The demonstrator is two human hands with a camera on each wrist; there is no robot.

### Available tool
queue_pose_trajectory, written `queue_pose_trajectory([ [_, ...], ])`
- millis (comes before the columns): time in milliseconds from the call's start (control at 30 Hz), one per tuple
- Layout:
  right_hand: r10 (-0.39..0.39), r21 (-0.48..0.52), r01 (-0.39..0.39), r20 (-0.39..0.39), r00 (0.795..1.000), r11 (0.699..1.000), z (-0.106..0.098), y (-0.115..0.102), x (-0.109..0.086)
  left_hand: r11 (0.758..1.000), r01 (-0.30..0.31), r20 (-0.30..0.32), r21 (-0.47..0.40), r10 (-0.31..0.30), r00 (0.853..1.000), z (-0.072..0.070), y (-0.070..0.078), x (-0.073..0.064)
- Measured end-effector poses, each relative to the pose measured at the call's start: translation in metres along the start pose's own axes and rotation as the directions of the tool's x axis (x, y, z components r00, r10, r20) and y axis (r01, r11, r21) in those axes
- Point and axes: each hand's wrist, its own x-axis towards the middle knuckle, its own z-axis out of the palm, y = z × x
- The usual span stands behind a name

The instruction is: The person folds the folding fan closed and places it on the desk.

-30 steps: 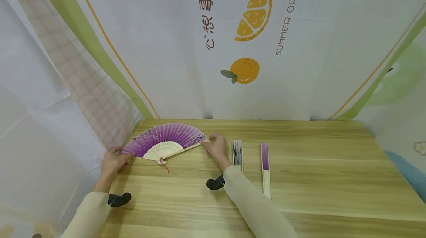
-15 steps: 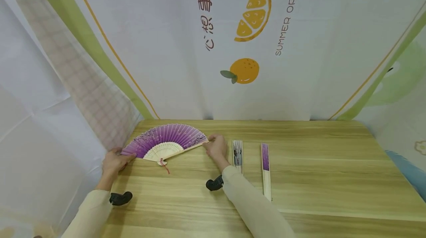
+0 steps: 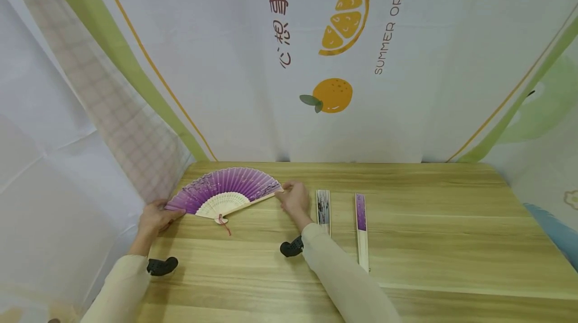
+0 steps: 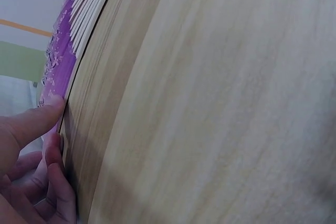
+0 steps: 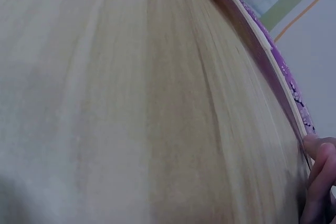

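A purple folding fan [image 3: 227, 182] lies spread at the back left of the table, its pale ribs meeting at a pivot with a red tassel [image 3: 225, 224]. At its left end my left hand [image 3: 154, 218] pinches the edge; the left wrist view shows the thumb [image 4: 39, 121] on the purple cloth and the other fingers curled below. My right hand [image 3: 294, 201] pinches the tip of the right guard stick [image 5: 281, 80]. In the right wrist view a gap shows between that stick and the wood, while the fingertips are down near the table.
Right of my right hand lie two folded fans, one grey with dark print [image 3: 323, 206], partly behind my sleeve, and one purple [image 3: 361, 212]. Black devices [image 3: 162, 266] sit at both wrists. A white printed curtain [image 3: 244, 62] stands along the table's [image 3: 433, 243] back edge, with cloth at the left.
The right fingers have shifted slightly at the tip of the guard stick. Otherwise the spread fan and both hands stay almost where they were.
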Motion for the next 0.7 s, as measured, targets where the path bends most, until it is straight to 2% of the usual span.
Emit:
queue_pose_trajectory([
  [133,-0.006,-0.005,0.006,-0.003,1.000,1.000,0.0009,0.0007,-0.0003,1.000,0.012,0.003,0.005,-0.012,1.000,-0.0001,0.0025,-0.0006],
  [367,0.014,-0.058,-0.014,-0.004,1.000,0.998,-0.0001,-0.0014,-0.0012,0.995,-0.029,-0.034,0.099,0.032,0.999,0.0005,0.0083,-0.0041],
  [500,0.017,-0.089,-0.014,0.023,1.000,0.996,-0.0017,-0.0019,-0.0001,0.995,-0.026,-0.038,0.100,0.029,0.999,0.0004,0.0097,-0.0047],
  [700,0.008,-0.074,-0.004,0.052,0.999,0.997,-0.0039,-0.0022,0.0005,0.995,-0.023,-0.042,0.097,0.027,0.999,0.0015,0.0086,-0.0041],
])
